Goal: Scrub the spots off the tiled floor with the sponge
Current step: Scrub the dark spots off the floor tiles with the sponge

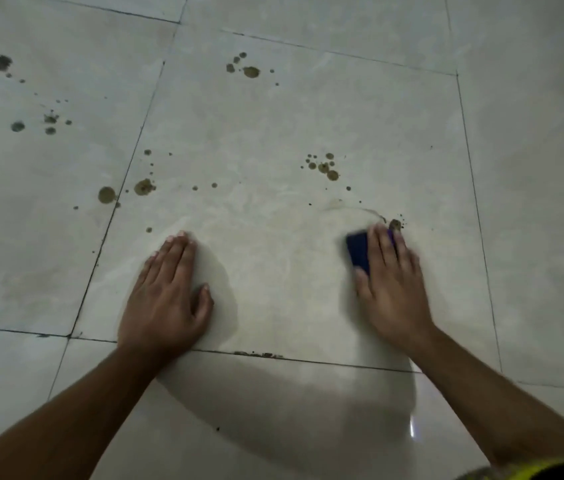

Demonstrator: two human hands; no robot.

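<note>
The dark blue sponge (359,251) lies flat on the tiled floor (273,133) under the right hand (391,282). That hand's fingers (382,249) lie nearly straight across the top of it with the thumb against its near edge, pressing it down rather than wrapping it; the hand is blurred. Just beyond the fingertips, to their right, sits a small brown clump (395,224) with a thin curved smear trailing left from it. Farther ahead of the fingers is a cluster of brown spots (323,167), and more spots lie off to the left, some straddling the grout line (124,181), others well away at the far left and far centre.

The left hand (166,299) rests palm down on the tile, fingers straight and together, holding nothing, apparently as a brace.

To do this step well, I would keep the pressure flat and even, push forward over the clump, then work outward to the nearest cluster in short overlapping strokes, so loosened dirt is not dragged across tile that already looks clean.
</note>
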